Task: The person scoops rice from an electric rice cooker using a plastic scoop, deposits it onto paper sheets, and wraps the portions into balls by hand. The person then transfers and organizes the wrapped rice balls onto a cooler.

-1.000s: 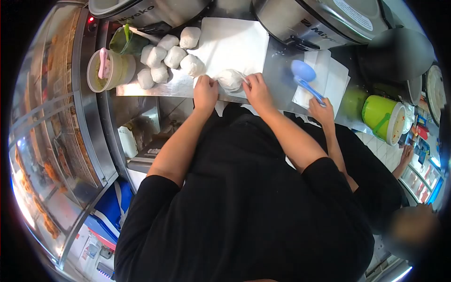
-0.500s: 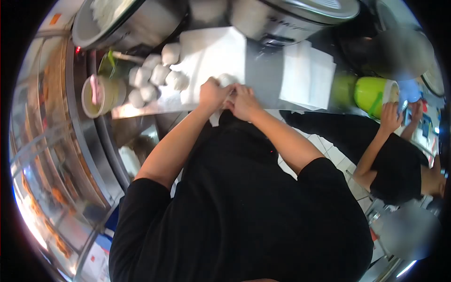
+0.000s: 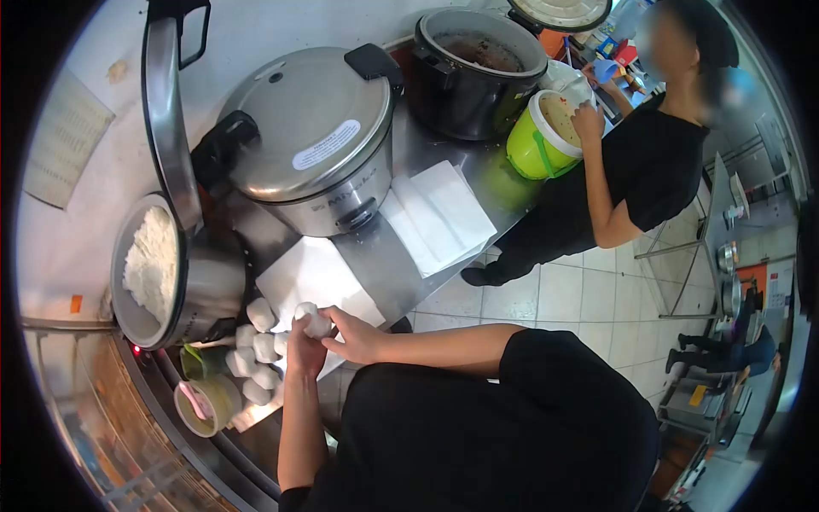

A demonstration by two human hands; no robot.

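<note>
White ball (image 3: pixel 315 322) has moved from the edge of the paper (image 3: pixel 311 271) into the left hand (image 3: pixel 306 350), now handled rather than lying flat; left fingers grip it, right hand (image 3: pixel 355 339) touches it, grip unclear. From it, lumpy wrapped balls (image 3: pixel 264 346) cluster at eight o'clock, a shiny round cooker (image 3: pixel 294 107) at twelve.

L hand (image 3: pixel 304 348) covers the lower part of the wrapped bundle (image 3: pixel 317 322); can't tell if R hand (image 3: pixel 351 335) grips it too, & both block pt of the white sheet (image 3: pixel 320 277) nr the table's (image 3: pixel 384 266) near edge. At table's L end, green container (image 3: pixel 203 362) is partly hidden bhd the tub (image 3: pixel 223 401), contents unclear. Lid label (image 3: pixel 327 145) nr table's far edge: print too small; co-worker's (image 3: pixel 657 162) face blurred; L sleeve (image 3: pixel 296 500) cut off at btm.
</note>
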